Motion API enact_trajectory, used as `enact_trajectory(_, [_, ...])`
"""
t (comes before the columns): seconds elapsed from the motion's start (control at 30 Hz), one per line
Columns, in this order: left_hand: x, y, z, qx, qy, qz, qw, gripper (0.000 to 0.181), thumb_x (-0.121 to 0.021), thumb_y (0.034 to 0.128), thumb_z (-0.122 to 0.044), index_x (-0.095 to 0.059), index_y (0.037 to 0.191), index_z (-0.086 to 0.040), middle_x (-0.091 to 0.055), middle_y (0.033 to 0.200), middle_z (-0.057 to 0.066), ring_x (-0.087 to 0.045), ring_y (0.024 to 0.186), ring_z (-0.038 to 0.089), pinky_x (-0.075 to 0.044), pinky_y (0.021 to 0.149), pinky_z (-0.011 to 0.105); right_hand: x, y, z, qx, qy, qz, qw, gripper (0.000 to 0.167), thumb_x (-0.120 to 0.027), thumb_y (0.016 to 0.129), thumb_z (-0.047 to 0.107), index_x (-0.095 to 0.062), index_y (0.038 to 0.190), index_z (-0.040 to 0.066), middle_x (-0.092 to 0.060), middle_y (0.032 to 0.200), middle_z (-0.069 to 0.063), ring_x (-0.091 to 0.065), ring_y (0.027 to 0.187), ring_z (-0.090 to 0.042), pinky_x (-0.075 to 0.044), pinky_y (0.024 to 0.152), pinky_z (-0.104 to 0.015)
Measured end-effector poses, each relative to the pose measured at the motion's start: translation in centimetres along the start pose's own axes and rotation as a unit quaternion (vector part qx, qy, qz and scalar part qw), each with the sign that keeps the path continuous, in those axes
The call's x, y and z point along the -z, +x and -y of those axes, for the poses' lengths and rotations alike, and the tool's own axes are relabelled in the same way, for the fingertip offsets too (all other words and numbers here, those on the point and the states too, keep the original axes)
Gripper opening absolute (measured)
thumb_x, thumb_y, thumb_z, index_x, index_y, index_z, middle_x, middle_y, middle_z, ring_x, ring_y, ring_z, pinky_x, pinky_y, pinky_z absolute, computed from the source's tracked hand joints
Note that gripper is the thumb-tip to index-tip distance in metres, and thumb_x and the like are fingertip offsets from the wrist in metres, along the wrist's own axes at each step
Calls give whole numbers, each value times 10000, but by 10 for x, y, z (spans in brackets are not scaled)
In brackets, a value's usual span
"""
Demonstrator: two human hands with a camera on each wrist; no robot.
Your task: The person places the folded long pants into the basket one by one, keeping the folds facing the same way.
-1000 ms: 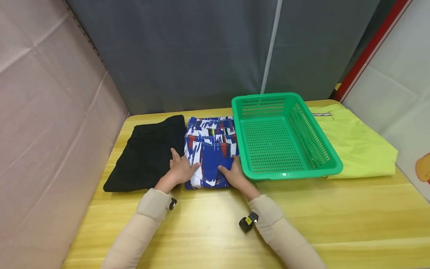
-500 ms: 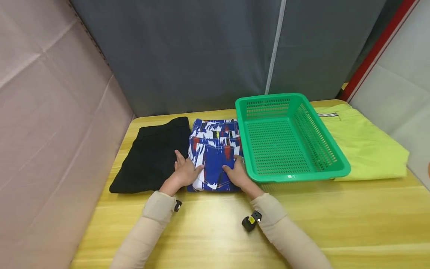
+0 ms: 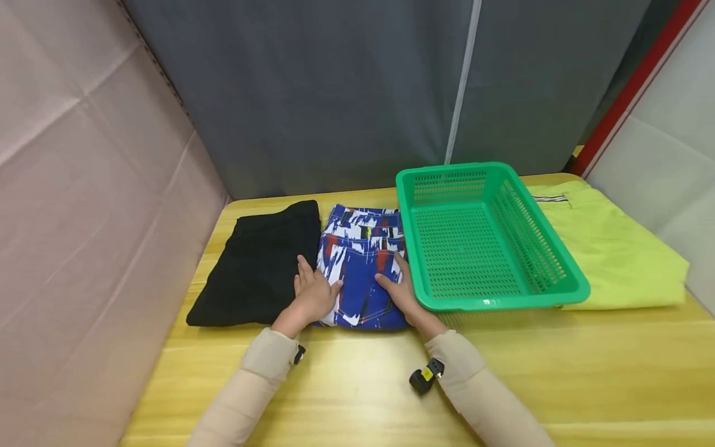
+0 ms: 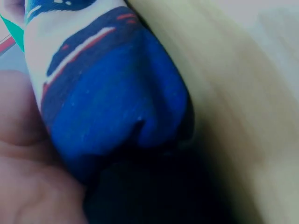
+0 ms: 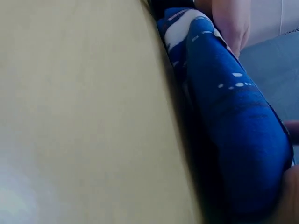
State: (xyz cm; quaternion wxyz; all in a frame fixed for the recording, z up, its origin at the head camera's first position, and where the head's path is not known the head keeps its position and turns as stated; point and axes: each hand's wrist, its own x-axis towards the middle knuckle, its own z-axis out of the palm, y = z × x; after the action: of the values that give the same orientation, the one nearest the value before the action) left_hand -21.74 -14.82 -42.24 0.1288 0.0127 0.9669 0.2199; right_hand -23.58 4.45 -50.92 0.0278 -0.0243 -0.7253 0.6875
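Folded patterned pants [image 3: 357,279] in blue, white and red lie on the table in the head view, pocket side up. My left hand [image 3: 314,293] rests at their left edge, its thumb on the cloth and its straight fingers reaching over the folded black pants [image 3: 254,267]. At the right edge lies my right hand [image 3: 403,288], thumb on the pocket area and fingers extended beside the green basket [image 3: 466,248]. Both wrist views show the near folded edge of the patterned pants [image 4: 112,93] close up. Parts of the fingers are hidden there.
The plastic basket stands right of the patterned pants, partly over folded yellow-green clothing [image 3: 614,254]. A wooden table [image 3: 357,391] bears everything. A grey curtain [image 3: 335,93] hangs behind, with pale fabric walls [image 3: 84,217] at the sides.
The head view has shifted, so everything appears slightly further right and lower. Both hands stay at the sides of the patterned pants; the right fingers look a little more extended.
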Motion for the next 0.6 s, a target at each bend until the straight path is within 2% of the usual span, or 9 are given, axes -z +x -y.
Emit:
enact_trajectory(0.1, [-2, 1, 0, -8, -27, -55, 10000, 732, -423, 1018, -360, -215, 1414, 218, 246, 1531, 327, 114, 1462, 464, 1, 1187, 581, 0, -21, 47, -143, 129, 10, 9998, 824, -646, 815, 87, -203, 1504, 1, -190, 1535, -303, -181, 1427, -448, -123, 1188, -548])
enact_trajectory(0.2, [-2, 1, 0, 3, -61, -143, 9999, 729, -436, 1014, -356, -224, 1413, 216, 246, 1533, 322, 128, 1463, 453, 4, 1185, 585, 1, -31, 71, -286, 141, -36, 9995, 827, -632, 774, -24, -201, 1481, -41, -218, 1503, -326, -241, 1389, -455, -164, 1181, -536])
enact_trajectory(0.3, [-4, 0, 0, 7, 29, -235, 9997, 746, -428, 1014, -379, -211, 1428, 202, 236, 1540, 316, 140, 1466, 442, 6, 1188, 578, 3, -36, 72, -471, 522, -46, 9975, 758, -634, 774, -18, -275, 1442, -39, -390, 1413, -296, -457, 1258, -377, -318, 1129, -453])
enact_trajectory(0.4, [-6, -1, 0, -15, 221, -324, 9992, 770, -394, 1017, -414, -179, 1447, 187, 217, 1546, 317, 140, 1468, 437, 7, 1199, 555, 4, -36, 65, -994, 976, -90, 9902, 628, -639, 784, 21, -391, 1359, -25, -622, 1152, -174, -649, 930, -183, -492, 925, -283])
enact_trajectory(0.5, [-8, -2, 1, -44, 355, -380, 9986, 776, -363, 1023, -427, -154, 1455, 183, 203, 1547, 324, 136, 1468, 439, 9, 1205, 538, 3, -34, 58, -1413, 1479, -91, 9788, 513, -641, 788, 33, -464, 1268, -10, -682, 914, -10, -653, 730, -51, -524, 749, -191])
enact_trajectory(0.6, [-6, -3, 3, -40, 429, -399, 9983, 767, -355, 1027, -421, -153, 1456, 182, 202, 1546, 325, 137, 1468, 440, 10, 1205, 535, 3, -32, 55, -1610, 1896, 81, 9685, 498, -632, 804, 29, -465, 1273, 9, -675, 835, 87, -663, 701, -37, -538, 711, -188])
